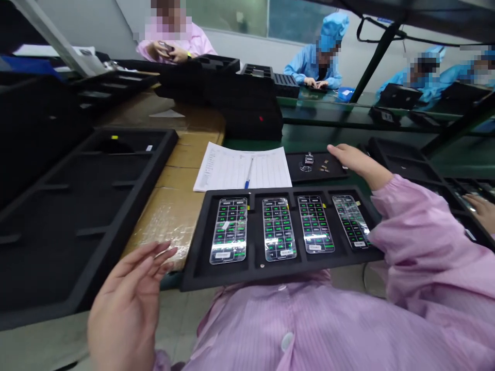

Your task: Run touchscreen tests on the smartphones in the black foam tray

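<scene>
A black foam tray (255, 273) lies in front of my body with several phones in its compartments. Their screens are lit with grids of green text, among them the leftmost phone (229, 232) and a middle phone (279, 229). My left hand (129, 299) hovers left of the tray, fingers loosely curved and apart, holding nothing. Beyond the tray's far right corner, my right hand (358, 162) is stretched out, empty as far as I can see. Near its fingertips is a small black tray (296, 175) with a small clear-and-metal object (308, 161) and several tiny pieces (325, 166).
Printed sheets (228, 165) with a pen (248, 174) lie behind the phone tray. A large black tray (77, 206) stands left, beside taped cardboard (166, 206). Black boxes (247, 111) are stacked behind. Co-workers sit across the bench, and another person's hand (483, 211) shows at right.
</scene>
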The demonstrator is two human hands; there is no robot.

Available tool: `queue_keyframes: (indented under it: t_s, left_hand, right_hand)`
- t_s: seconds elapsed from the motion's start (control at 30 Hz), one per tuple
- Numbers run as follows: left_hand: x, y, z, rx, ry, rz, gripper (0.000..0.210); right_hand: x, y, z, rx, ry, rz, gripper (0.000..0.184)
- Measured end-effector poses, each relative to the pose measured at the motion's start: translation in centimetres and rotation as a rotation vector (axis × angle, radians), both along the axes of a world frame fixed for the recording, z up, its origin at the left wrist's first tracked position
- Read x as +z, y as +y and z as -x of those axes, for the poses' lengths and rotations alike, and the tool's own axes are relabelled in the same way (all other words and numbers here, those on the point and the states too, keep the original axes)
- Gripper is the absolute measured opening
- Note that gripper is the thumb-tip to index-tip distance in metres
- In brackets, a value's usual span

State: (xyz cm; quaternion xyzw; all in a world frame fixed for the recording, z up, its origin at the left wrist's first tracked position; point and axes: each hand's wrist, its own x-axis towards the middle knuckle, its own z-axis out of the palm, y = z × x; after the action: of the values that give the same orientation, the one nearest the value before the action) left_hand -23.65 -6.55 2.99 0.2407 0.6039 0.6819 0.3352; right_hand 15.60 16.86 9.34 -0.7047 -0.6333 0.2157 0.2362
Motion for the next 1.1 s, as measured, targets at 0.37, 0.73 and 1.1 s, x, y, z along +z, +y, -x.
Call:
queue_keyframes:
  t_s: [0.37,0.73,1.1]
  left_hand:
    - [-0.6,2.7,-1.6,-0.135,0.418,0.253,0.029]
    - [-1.2,6.3,-1.6,-0.205,0.542,0.347,0.048]
    - [-0.4,7.9,-1.0,-0.333,0.066,0.289,0.038]
  right_hand:
    - [-6.3,-18.3,-7.2,-0.13,-0.078,-0.169,0.06]
    - [-10.2,-19.9,-6.3,-0.221,-0.07,-0.119,0.071]
    - [-9.9,-16.0,-7.6,-0.245,0.151,-0.095,0.078]
